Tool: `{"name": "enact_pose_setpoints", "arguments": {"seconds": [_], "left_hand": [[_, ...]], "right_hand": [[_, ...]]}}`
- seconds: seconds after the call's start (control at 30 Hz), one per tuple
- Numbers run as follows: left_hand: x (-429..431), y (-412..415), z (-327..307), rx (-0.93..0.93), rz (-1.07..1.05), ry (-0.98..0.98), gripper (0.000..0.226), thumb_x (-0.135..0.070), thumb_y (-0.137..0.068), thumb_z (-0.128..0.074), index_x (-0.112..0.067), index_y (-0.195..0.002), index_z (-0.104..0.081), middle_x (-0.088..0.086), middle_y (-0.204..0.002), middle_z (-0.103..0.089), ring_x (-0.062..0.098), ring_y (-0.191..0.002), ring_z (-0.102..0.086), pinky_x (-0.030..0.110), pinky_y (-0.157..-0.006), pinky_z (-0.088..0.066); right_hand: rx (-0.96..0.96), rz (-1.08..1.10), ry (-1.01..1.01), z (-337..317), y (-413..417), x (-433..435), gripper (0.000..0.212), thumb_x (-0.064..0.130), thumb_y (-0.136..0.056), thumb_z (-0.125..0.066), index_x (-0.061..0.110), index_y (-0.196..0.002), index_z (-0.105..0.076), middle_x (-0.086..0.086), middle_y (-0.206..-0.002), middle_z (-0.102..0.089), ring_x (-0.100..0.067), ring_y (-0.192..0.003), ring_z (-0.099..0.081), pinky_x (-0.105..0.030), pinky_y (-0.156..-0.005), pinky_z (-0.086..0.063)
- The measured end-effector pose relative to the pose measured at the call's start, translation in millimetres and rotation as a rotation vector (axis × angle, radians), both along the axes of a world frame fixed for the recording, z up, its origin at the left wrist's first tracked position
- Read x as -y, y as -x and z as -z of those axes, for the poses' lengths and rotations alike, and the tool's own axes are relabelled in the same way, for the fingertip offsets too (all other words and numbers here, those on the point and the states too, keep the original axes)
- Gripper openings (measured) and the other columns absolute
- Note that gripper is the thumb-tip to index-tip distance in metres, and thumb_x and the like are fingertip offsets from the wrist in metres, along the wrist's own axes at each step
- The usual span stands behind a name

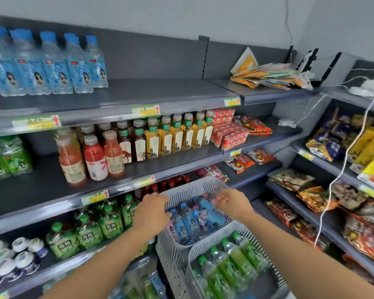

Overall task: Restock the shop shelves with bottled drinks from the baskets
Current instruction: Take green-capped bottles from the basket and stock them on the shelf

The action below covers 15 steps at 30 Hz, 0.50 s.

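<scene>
A white slotted basket [188, 189] holds several blue-labelled and pink-labelled bottles [191, 223]. My left hand [152, 210] grips its left rim. My right hand [231, 201] reaches into the basket from the right, fingers curled over the bottles' tops; what it holds is hidden. In front of it a second white basket [207, 248] carries several green-labelled bottles [231, 264]. On the top shelf [160, 91] at the left stands a row of matching blue-capped bottles [45, 63].
The middle shelf carries red juice bottles [91, 158] and tea bottles [166, 137]. Green bottles [99, 225] fill the lower shelf. Snack packets [324, 190] line the right-hand shelves. A white cable [341, 167] hangs down there. Flat bags [272, 76] lie on the top right shelf.
</scene>
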<state>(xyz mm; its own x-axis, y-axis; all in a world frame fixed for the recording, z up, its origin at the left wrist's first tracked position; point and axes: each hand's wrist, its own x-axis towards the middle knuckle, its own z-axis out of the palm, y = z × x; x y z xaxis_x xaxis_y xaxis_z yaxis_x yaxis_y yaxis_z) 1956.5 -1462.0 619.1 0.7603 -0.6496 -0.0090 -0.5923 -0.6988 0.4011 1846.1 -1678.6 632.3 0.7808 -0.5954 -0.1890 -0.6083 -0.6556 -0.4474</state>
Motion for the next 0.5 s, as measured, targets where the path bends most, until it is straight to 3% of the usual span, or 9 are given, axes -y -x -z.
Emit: {"name": "enact_pose_setpoints", "arguments": {"seconds": [0.3, 0.5], "left_hand": [[51.6, 86.2, 74.0, -0.058, 0.18, -0.207, 0.035, -0.03, -0.094, -0.056, -0.016, -0.126, -0.053, 0.006, -0.122, -0.053, 0.026, -0.119, -0.046, 0.04, -0.096, -0.044], [97.9, 118.1, 125.0, -0.124, 0.181, -0.316, 0.029, -0.022, -0.093, -0.057, -0.012, -0.121, -0.055, 0.008, -0.116, -0.056, 0.025, -0.111, -0.051, 0.035, -0.091, -0.045]], "right_hand": [[-0.246, 0.036, -0.043, 71.8, 80.4, 36.5, 0.029, 0.03, -0.086, -0.066, 0.017, -0.112, -0.066, -0.001, -0.117, -0.066, -0.02, -0.108, -0.061, -0.032, -0.092, -0.051], [-0.36, 0.005, -0.092, 121.6, 101.1, 72.9, 0.034, 0.032, -0.085, -0.068, 0.018, -0.116, -0.064, -0.001, -0.12, -0.065, -0.021, -0.113, -0.059, -0.03, -0.095, -0.047]]}}
